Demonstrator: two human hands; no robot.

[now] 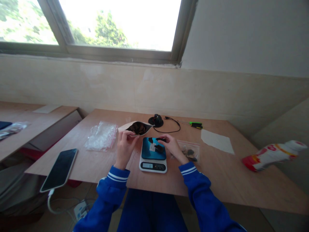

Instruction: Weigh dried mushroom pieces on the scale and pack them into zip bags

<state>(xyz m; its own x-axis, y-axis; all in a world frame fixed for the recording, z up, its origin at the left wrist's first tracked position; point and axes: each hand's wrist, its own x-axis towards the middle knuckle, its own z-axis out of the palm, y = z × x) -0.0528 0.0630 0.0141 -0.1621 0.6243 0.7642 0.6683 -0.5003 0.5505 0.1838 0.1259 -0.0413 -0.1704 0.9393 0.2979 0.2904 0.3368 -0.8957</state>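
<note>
My left hand (126, 144) grips the near edge of a pale pouch (125, 128), whose mouth gapes toward me. Dark brown dried pieces (139, 128) show inside it. In front of me lies a white kitchen scale (142, 162) with a shiny blue plate and a lit display too small to read. Over the plate's right far corner, my right hand (171, 143) pinches a dark, thin piece (162, 140). Another dark piece (158, 148) rests on the plate beside a small white label. Right of the scale, partly behind my right wrist, is a clear zip bag (194, 149) holding several dark pieces.
Clear plastic bags (101, 137) lie left of the pouch, near a charging phone (60, 167) at the table's left edge. Behind the scale are a black round-based device (156, 120) and its cable. Screwdrivers (196, 125), white paper (217, 141) and a tilted bottle (272, 155) occupy the right side.
</note>
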